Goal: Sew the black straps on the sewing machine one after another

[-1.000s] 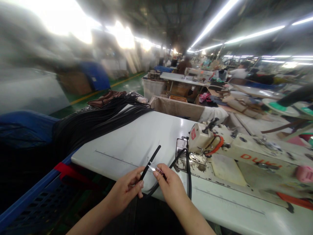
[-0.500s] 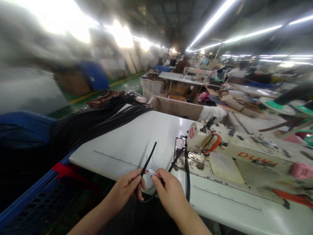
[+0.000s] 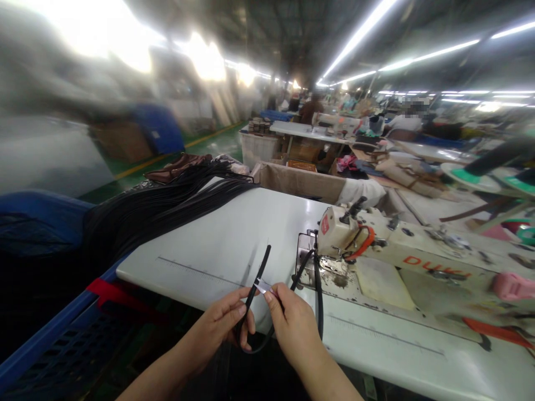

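Note:
Near the front edge of the white sewing table (image 3: 217,234), my left hand (image 3: 225,317) pinches a narrow black strap (image 3: 263,263), whose free end sticks up above the fingers. The strap loops down below the hands, and black strap also runs to the sewing machine's needle area. Between thumb and fingers, my right hand (image 3: 292,317) grips a small, shiny, flat silvery piece (image 3: 263,285). Its tip touches or overlaps the strap just above my left fingers. I cannot make out exactly what kind of piece it is.
An industrial sewing machine (image 3: 388,250) stands at right on the table. Many black straps (image 3: 167,217) lie heaped over the table's left edge. A blue plastic basket (image 3: 75,340) is at lower left. A fabric-lined bin (image 3: 301,181) stands behind; people sit farther back.
The silvery piece has moved up and left against the strap, now crossing it. Loose thread seen beside the strap end is now hardly visible. My left fingers hold the strap slightly lower.

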The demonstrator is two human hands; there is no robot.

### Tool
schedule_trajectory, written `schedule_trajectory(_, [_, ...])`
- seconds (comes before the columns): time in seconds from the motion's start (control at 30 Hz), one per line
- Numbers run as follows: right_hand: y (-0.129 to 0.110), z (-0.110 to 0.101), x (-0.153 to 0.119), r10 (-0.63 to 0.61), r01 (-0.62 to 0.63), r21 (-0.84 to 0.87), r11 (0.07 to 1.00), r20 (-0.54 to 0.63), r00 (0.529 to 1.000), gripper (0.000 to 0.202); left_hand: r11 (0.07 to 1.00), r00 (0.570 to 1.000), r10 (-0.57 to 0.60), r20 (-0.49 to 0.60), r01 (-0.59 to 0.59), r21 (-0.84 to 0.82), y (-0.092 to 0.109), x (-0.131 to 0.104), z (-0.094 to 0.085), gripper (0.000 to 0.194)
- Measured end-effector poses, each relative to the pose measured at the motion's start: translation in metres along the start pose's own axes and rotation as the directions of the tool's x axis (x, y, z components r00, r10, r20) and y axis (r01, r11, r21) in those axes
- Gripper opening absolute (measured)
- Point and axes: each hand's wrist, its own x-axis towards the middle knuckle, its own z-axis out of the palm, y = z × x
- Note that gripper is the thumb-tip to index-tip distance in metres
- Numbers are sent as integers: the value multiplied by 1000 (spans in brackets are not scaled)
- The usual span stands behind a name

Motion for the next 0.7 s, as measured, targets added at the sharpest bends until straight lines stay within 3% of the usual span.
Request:
schedule_trajectory(0.23, [6,5,-2,-118,102,-140,985,-108,987,40,1000,1000,-5,30,5,12,1,-1,5,56])
schedule_trajectory(0.43, [10,-1,-7,-67,65,-14,998,-178,982,36,999,999,-32,19,31,40,2,0,1,60])
schedule_trajectory(0.57, [17,-7,-17,-11,22,58,998,-173,985,35,952,999,-43,4,40,302,13,1,-8,60])
schedule_trajectory(0.7, [29,-10,-28,41,-25,87,996,-190,981,37,833,995,-99,-2,84,548,50,6,-18,58])
